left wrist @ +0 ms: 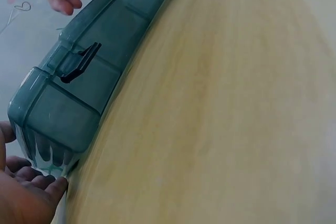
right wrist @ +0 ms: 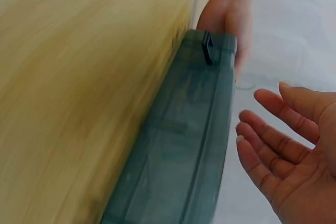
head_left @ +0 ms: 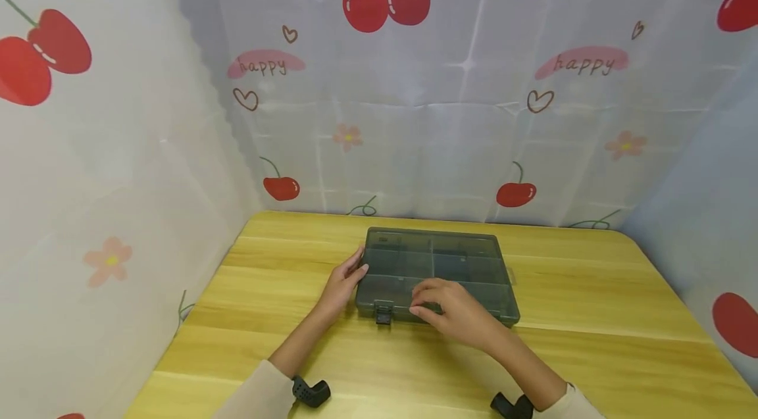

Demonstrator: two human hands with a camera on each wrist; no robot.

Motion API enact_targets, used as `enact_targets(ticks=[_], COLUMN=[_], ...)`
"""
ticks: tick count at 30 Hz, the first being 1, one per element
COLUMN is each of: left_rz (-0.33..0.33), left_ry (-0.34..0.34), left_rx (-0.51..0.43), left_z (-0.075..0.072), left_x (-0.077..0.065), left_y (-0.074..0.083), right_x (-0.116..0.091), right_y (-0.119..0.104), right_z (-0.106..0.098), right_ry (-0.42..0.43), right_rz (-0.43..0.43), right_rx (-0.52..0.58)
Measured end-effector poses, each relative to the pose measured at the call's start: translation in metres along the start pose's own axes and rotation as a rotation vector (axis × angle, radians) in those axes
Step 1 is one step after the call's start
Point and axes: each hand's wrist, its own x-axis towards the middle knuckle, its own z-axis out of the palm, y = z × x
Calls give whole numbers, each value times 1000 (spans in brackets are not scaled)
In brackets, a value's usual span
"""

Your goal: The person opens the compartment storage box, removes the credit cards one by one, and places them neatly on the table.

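A dark translucent divided storage box (head_left: 403,262) lies on the wooden table, its lid down. At its left side my left hand (head_left: 343,284) grips the edge, thumb up by the lid and fingers along the side wall; the left wrist view shows this hand (left wrist: 29,190) at the box's end corner. A black latch (head_left: 383,314) on the front juts outward, seen closer in the left wrist view (left wrist: 81,62). Over the front part of the lid hovers my right hand (head_left: 453,310), fingers loosely bent; the right wrist view shows nothing in this hand (right wrist: 294,153), apart from the box.
The yellow wooden table (head_left: 296,248) extends around the box on all sides. A white curtain with cherries (head_left: 414,123) hangs behind it and along both sides. Black wrist mounts (head_left: 310,393) show near both sleeves.
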Motion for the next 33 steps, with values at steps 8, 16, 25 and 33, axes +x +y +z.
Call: enact_targets(ticks=[8, 16, 25, 33], left_rz=[-90, -89, -109, -122], left_ry=[-10, -80, -128, -222], left_rx=[-31, -9, 10, -9], left_z=[-12, -20, -26, -15], left_x=[-13, -40, -85, -93], left_y=[11, 16, 17, 22], right_x=[-34, -75, -116, -131], right_y=[7, 19, 36, 46], right_z=[-23, -40, -48, -51], right_ry=[129, 315, 394, 211], right_rz=[59, 201, 512, 716], right_rx=[-47, -63, 47, 281])
